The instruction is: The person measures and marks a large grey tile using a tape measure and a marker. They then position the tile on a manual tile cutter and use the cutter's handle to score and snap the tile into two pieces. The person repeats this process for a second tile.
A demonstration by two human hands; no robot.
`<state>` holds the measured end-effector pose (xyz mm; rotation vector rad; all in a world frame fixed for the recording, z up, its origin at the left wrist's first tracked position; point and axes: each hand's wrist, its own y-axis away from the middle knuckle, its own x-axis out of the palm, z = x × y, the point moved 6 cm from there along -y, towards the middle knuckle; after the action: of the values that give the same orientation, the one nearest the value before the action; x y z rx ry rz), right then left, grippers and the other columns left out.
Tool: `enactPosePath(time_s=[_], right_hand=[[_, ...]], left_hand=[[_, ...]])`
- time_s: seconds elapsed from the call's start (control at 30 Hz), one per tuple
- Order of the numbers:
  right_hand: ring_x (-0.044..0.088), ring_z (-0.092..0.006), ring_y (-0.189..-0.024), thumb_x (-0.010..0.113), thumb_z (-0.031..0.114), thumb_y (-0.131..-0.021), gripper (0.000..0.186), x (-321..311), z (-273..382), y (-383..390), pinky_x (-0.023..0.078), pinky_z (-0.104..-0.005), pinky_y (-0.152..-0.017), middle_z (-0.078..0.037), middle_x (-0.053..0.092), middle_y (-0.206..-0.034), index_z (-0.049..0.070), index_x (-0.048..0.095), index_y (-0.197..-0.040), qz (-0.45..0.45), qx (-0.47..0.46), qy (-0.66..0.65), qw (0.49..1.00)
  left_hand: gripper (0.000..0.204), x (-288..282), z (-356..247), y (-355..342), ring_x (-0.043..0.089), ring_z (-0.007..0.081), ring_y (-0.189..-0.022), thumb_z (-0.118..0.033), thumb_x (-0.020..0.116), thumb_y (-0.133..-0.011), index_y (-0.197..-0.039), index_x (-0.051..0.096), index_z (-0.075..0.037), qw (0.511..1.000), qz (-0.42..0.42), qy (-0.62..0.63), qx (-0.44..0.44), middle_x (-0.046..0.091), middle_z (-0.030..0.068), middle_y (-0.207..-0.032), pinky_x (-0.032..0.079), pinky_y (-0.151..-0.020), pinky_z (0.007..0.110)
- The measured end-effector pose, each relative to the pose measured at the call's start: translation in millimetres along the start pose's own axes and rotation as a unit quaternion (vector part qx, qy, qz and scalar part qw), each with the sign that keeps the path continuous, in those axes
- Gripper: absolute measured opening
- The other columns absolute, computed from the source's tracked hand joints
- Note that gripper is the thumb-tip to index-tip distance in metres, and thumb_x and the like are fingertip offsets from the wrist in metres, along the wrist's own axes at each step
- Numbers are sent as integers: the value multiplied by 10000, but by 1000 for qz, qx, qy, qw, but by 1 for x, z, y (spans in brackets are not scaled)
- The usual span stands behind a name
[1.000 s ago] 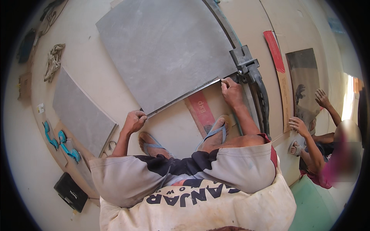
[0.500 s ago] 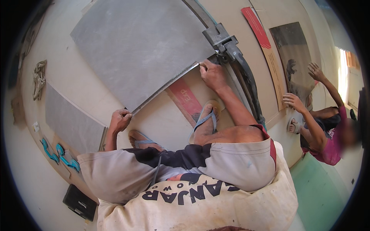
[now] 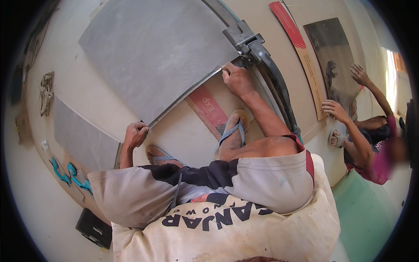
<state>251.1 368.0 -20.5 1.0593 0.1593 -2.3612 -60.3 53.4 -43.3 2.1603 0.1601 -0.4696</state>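
Observation:
A large grey tile [image 3: 152, 52] lies ahead of me, its near edge running up from left to right. At its near left corner my left hand [image 3: 135, 135] is closed, thumb and fingers pinching the tile's edge. My right hand [image 3: 238, 79] grips the other end of that edge, just below the dark metal head [image 3: 244, 38] of a tile cutter. The cutter's long curved handle [image 3: 279, 81] and rail run past the right side of my right forearm. Part of the tile's right side is hidden under the cutter head.
Another grey tile [image 3: 83, 135] lies at left, near a crumpled cloth [image 3: 46, 94], teal suction-cup handles [image 3: 78, 178] and a black case [image 3: 94, 228]. Red-and-tan cardboard [image 3: 301, 56] lies at right. Beyond it a co-worker reaches over a dark tile [image 3: 334, 56].
The whole view has shifted slightly. Both my hands stay at the same places on the tile's edge. The co-worker's hands have hardly moved.

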Motion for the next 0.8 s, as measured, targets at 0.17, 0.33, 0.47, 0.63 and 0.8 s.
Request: enactPosePath(time_s=[0.17, 0.33, 0.47, 0.63, 0.8], right_hand=[[659, -421, -807, 617, 140, -875, 106, 5, -7, 4, 530, -505, -703, -215, 678, -838, 62, 657, -935, -5, -6, -2, 1000], [661, -423, -817, 608, 142, -884, 104, 3, -6, -7, 527, -514, -704, -226, 675, -838, 67, 655, -938, 6, -1, 22, 1000], [661, -427, -813, 604, 151, -891, 100, 3, 2, -6, 522, -523, -697, -232, 670, -831, 72, 650, -930, 12, 25, 33, 999], [656, -433, -806, 600, 159, -894, 106, 2, -4, 3, 521, -519, -692, -221, 669, -815, 77, 656, -933, 5, 29, 26, 999], [660, -429, -803, 604, 172, -895, 114, 0, -4, 0, 532, -508, -695, -210, 680, -826, 81, 665, -925, -1, 42, 16, 999]], left_hand=[[176, 4, 18, -1, 520, 90, -553, -129, 625, -857, -779, 678, 20, 999, 14, 41, -17, 589, 15, -626, 412, -511, 260], [190, 3, 4, -1, 540, 101, -572, -136, 627, -859, -788, 684, 30, 999, 23, 17, -22, 599, 24, -638, 440, -534, 272], [211, -1, 4, -1, 559, 116, -598, -142, 625, -842, -793, 688, 53, 998, -34, -41, 43, 617, 48, -688, 456, -558, 287], [229, 0, 3, -4, 591, 147, -644, -162, 627, -826, -814, 697, 56, 1000, -4, -1, -8, 649, 92, -741, 479, -604, 308], [185, 3, 9, 0, 579, 124, -609, -132, 631, -836, -803, 693, 39, 999, -15, -13, 36, 626, 46, -668, 463, -562, 288]])
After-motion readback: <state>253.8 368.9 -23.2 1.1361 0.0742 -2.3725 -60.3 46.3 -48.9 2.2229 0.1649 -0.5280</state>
